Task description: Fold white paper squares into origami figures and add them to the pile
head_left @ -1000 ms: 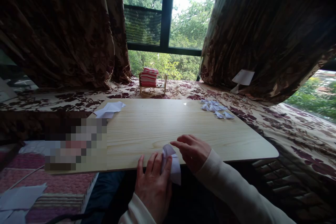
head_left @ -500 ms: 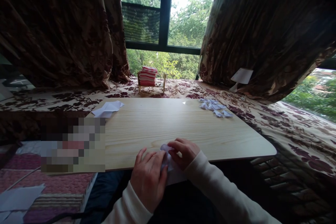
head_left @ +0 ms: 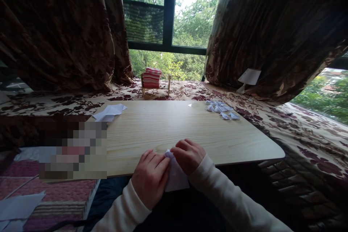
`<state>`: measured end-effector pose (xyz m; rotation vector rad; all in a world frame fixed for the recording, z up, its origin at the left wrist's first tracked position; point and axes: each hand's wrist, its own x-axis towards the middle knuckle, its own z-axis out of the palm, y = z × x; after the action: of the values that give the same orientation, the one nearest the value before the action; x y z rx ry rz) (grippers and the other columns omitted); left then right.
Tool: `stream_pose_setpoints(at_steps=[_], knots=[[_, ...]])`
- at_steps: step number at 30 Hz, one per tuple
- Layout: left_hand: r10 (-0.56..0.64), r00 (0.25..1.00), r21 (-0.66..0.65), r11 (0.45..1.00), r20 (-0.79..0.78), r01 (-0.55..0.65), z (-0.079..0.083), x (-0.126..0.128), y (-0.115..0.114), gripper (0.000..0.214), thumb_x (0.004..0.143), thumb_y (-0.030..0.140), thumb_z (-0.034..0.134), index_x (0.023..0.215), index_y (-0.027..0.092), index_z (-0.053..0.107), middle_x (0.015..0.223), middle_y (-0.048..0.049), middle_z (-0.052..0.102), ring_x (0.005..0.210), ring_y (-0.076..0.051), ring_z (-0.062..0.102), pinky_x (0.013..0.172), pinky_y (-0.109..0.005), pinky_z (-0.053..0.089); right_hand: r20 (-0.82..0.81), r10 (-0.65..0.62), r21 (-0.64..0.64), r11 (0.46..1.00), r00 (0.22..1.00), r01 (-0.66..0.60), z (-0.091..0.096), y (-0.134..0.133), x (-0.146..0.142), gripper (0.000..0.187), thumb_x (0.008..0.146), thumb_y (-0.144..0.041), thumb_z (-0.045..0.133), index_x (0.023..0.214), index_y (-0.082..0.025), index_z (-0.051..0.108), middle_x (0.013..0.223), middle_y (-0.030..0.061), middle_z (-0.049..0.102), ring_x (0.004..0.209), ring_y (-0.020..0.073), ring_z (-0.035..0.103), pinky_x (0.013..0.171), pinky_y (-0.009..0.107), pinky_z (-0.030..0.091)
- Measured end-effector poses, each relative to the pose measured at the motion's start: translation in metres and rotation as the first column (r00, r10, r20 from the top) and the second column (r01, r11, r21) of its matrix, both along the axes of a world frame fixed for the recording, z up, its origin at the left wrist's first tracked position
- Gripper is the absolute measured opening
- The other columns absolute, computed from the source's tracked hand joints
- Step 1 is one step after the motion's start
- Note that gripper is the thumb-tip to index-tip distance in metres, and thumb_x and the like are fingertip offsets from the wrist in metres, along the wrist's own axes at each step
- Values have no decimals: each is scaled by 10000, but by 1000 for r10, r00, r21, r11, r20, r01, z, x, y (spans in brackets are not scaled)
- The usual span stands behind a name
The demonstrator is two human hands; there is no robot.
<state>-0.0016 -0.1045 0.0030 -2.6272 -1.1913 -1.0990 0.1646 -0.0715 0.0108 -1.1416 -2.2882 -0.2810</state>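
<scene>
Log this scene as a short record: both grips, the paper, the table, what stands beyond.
Left grip: against the left side of the white paper
Right grip: bent at the paper's far end, contact partly hidden
White paper: overhanging the table's near edge
Table: creased sheets far left, folded pieces far right
Beyond: striped cloth stack on a rack, white lamp
</scene>
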Motion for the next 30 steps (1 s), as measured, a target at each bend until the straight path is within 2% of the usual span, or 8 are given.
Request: stream_pose_setpoints(at_steps=[5,9,12,17,26,30], knots=[[37,995,27,999,94,-40,3,-10,8,167,781,135,474,916,153,571,874,-55,628,873,-171,544,863,-338,412,54,14,82,996,998,-18,-10,1,2,144,776,-131,519,780,-223,630,715,14,570,697,140,455,622,247,330],[68,998,50,996,5,-68,9,-11,16,242,785,194,484,1013,181,565,908,-54,632,872,-184,554,890,-398,369,95,21,136,990,995,-34,-9,0,1,136,794,-140,498,781,-208,615,715,23,556,690,142,442,626,255,320],[97,995,20,995,-11,-97,9,-7,17,223,784,258,494,967,175,589,835,-48,652,805,-185,576,897,-429,339,105,18,154,988,994,-34,-6,-1,-2,131,798,-162,499,727,-197,603,692,25,554,678,144,439,616,261,314],[151,988,24,988,17,-151,4,-2,13,152,783,200,464,809,175,612,725,-24,651,710,-163,575,902,-431,323,64,-7,124,992,998,-1,-4,-4,-5,135,773,-125,516,695,-201,597,722,13,578,695,137,457,625,254,315],[112,993,27,993,-36,-111,10,-7,5,210,757,142,439,869,183,612,779,-29,658,757,-173,566,925,-456,291,76,34,67,997,997,-39,-4,-7,-6,128,806,-168,498,774,-214,614,674,6,591,664,134,477,621,251,317],[137,990,19,991,-41,-136,7,-8,5,199,766,153,445,848,194,621,790,-21,652,769,-178,559,926,-464,287,29,52,65,996,998,-54,-5,-11,-3,120,802,-218,507,792,-206,626,682,11,605,657,140,483,618,253,332]])
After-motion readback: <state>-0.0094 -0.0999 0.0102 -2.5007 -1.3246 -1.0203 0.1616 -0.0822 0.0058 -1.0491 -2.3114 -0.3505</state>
